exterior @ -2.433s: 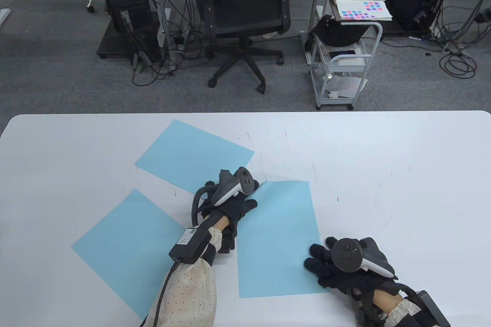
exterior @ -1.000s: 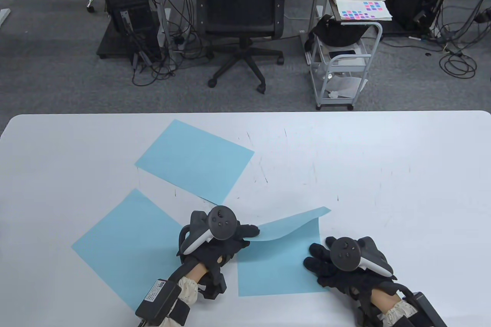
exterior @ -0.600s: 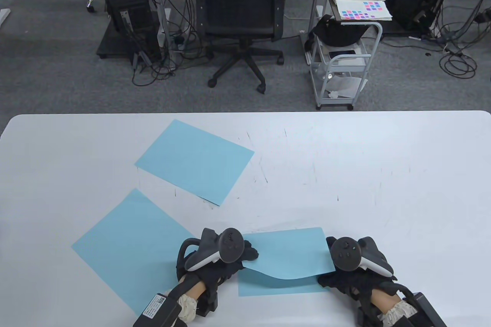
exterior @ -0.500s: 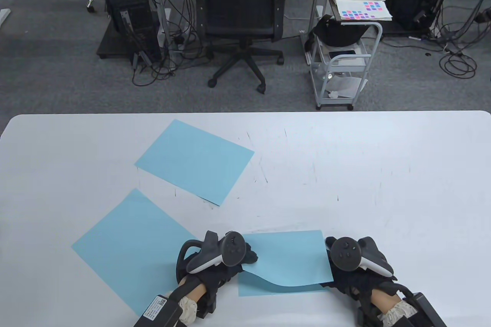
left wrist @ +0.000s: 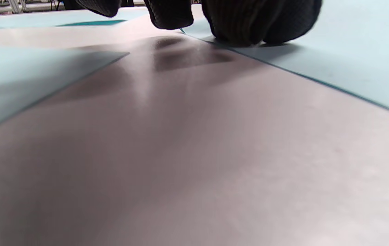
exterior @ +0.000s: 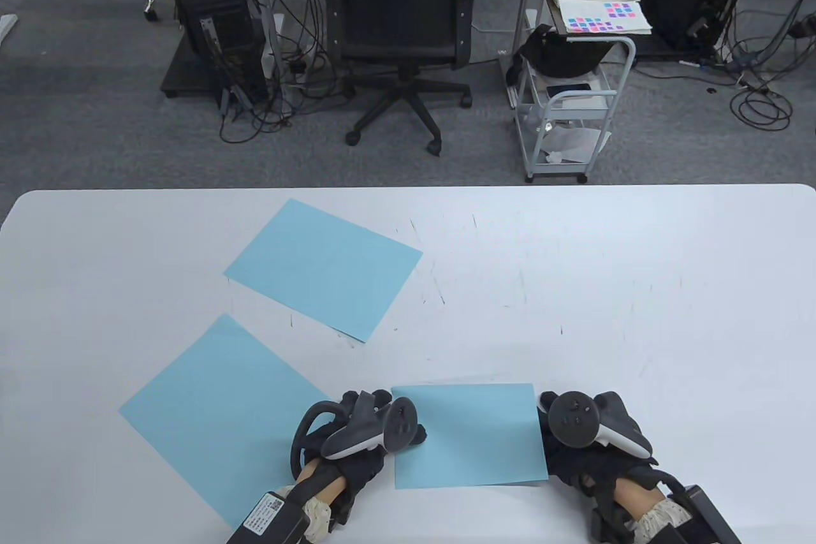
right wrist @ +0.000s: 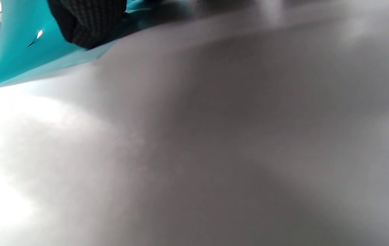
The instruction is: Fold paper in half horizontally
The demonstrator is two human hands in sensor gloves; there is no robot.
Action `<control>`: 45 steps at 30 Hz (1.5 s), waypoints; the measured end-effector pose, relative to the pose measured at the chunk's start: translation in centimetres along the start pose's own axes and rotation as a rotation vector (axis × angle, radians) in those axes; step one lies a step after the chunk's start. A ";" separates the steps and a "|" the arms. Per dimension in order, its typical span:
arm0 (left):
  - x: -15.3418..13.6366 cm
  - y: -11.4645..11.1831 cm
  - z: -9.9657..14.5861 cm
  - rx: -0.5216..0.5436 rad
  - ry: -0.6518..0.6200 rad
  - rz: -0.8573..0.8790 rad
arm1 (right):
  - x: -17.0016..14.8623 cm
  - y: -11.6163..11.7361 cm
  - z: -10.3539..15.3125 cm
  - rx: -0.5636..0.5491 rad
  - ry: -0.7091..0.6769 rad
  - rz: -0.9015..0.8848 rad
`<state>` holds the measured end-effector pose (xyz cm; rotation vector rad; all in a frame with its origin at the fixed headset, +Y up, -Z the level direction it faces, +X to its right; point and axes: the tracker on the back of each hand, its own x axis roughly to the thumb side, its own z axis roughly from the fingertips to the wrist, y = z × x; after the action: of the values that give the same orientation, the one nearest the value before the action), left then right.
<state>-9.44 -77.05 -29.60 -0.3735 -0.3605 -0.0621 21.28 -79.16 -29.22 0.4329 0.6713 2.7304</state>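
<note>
A light blue sheet of paper (exterior: 468, 434) is lying doubled over near the table's 6 o'clock edge, its upper half brought down onto the lower, so the fold is judged nearly made but not yet creased. The sheet is likely thin, light and limp, easily slid on the smooth top and easily wrinkled; it is best being pinned flat at its two side edges while the folded edge at 12 o'clock is pressed.

The left hand (exterior: 357, 442) is being rested at the sheet's 9 o'clock edge, and in the left wrist view its fingertips (left wrist: 245, 24) are being pressed down on the paper's edge, nothing being gripped. The right hand (exterior: 586, 442) is being held at the 3 o'clock edge; in the right wrist view a finger (right wrist: 85, 20) is touching a curled part of the paper, but whether it is pinching or only pressing cannot be told.

The white table (exterior: 637, 314) is marked with fine dark scratches. Two more blue sheets are lying flat: one (exterior: 217, 410) at 9 o'clock of the folded sheet, one (exterior: 325, 266) toward 11 o'clock. Beyond the table, an office chair (exterior: 398, 14), a wheeled cart (exterior: 574, 104) and tangled cables are standing on grey carpet.
</note>
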 end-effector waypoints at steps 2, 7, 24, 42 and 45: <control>0.2 -0.1 -0.1 -0.043 0.003 -0.001 | 0.0 -0.1 0.0 -0.006 -0.003 -0.006; 0.6 -0.2 -0.1 -0.031 0.003 -0.044 | -0.1 -0.9 0.1 -0.031 0.009 -0.016; 0.7 -0.6 0.5 -0.015 0.018 -0.076 | 4.9 -7.5 -0.1 -0.256 0.074 -0.029; 0.5 -0.6 0.7 -0.002 0.018 -0.074 | 10.8 -0.3 -6.9 -0.005 0.033 0.179; 0.5 -0.6 0.8 -0.005 0.026 -0.079 | 10.7 -0.2 -7.0 -0.003 0.039 0.183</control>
<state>-9.32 -77.31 -28.52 -0.3634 -0.3488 -0.1450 9.08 -78.01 -32.92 0.4629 0.6669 2.9180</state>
